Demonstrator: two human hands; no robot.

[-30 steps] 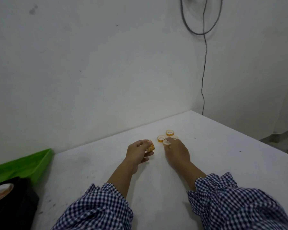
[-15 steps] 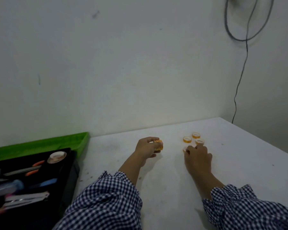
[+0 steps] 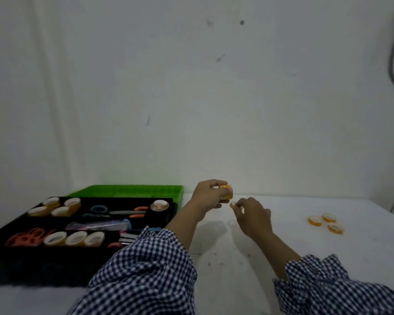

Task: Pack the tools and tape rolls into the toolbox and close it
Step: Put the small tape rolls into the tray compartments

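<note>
Head: tape rolls (image 3: pixel 226 193) inside left grip (image 3: pixel 207 197).

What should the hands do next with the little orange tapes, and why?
Probably set the small roll pinched by the right hand onto the stack the left hand holds; they are close together. Three loose rolls lie on the table, so gathering seems unfinished, and the toolbox is open.

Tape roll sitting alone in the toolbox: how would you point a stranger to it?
Find the black toolbox on the left. In its far right corner compartment, beside the orange-handled scissors, lies one tape roll. The other boxed rolls sit in groups.
</note>
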